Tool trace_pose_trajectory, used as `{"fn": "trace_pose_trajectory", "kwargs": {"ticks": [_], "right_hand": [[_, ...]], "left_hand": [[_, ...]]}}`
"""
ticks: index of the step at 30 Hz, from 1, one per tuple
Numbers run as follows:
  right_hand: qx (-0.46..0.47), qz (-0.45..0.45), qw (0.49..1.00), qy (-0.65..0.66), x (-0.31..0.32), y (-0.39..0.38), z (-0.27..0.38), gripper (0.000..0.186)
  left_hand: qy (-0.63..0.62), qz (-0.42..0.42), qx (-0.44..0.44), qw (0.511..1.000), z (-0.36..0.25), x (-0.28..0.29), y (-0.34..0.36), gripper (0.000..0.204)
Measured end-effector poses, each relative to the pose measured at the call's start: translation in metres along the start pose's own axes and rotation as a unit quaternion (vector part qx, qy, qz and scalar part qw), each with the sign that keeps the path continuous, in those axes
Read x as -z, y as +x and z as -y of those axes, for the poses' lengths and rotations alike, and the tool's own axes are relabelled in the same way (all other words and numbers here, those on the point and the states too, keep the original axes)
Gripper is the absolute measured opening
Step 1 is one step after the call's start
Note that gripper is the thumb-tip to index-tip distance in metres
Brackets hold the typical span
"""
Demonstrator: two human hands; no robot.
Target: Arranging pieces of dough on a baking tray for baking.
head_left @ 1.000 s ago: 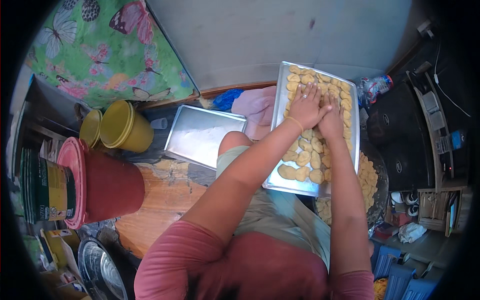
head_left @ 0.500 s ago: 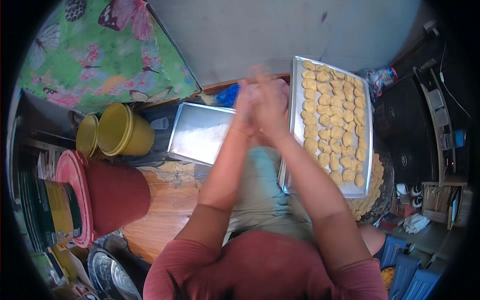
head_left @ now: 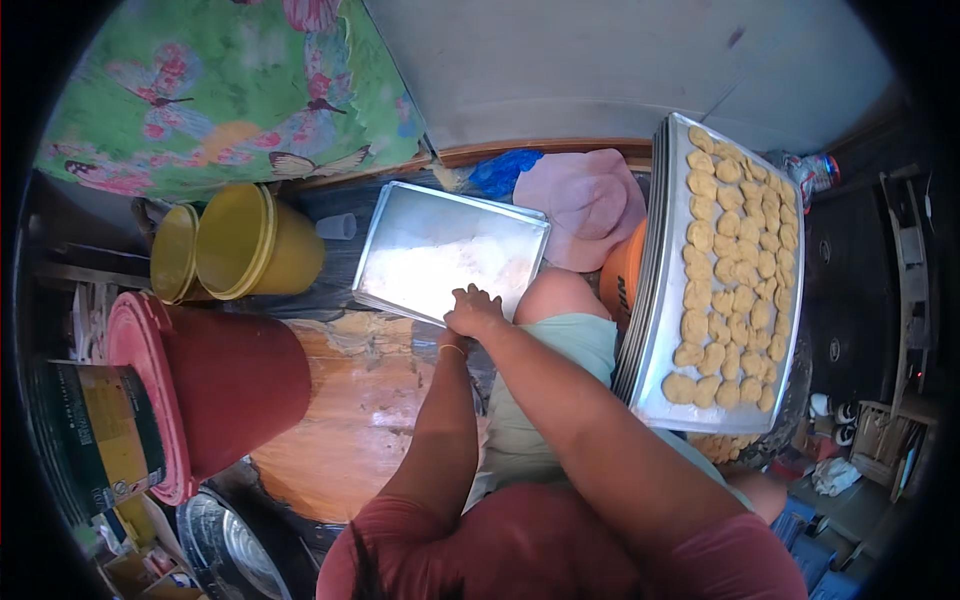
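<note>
Both my hands meet at the near edge of a shiny metal baking tray [head_left: 440, 255] lying on the floor, its bottom dusted with pale powder. My right hand [head_left: 478, 312] is on top, fingers apart and pointing at the tray. My left hand [head_left: 453, 333] is mostly covered by it; only the wrist, with a thin band, and a little of the hand show. To my right, a stack of trays bears a top baking tray [head_left: 660, 390] set with rows of yellowish dough pieces [head_left: 735, 275]. More dough pieces [head_left: 722, 446] lie below the stack's near end.
At left stand a red bucket [head_left: 240, 390], yellow buckets [head_left: 290, 245] and a clear cup [head_left: 337, 227]. A pink hat [head_left: 590, 205] and blue plastic bag [head_left: 505, 172] lie by the far wall. An orange container [head_left: 622, 275] sits beside the tray stack.
My blurred hands, pressed together above and beyond the tray, have come down and nearer, to its near edge. The view has shifted, uncovering the hat and orange container.
</note>
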State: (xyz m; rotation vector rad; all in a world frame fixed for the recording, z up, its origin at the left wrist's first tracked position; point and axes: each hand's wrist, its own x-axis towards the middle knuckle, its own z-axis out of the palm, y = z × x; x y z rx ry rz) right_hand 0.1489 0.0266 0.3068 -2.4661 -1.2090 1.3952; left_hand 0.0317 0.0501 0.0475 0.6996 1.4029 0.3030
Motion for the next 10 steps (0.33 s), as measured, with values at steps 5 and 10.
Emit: {"fn": "trace_pose_trajectory", "kwargs": {"ticks": [5,10], "right_hand": [[-0.014,-0.042,0.997,0.07,0.003,0.005,0.007,0.063],[-0.057,-0.082,0.988,0.121,0.02,0.012,-0.043,0.063]], "left_hand": [[0.132,-0.041,-0.115,0.984,0.049,0.002,0.012,0.053],[0.118,-0.044,-0.125,0.984,-0.031,0.006,-0.077,0.07]]}}
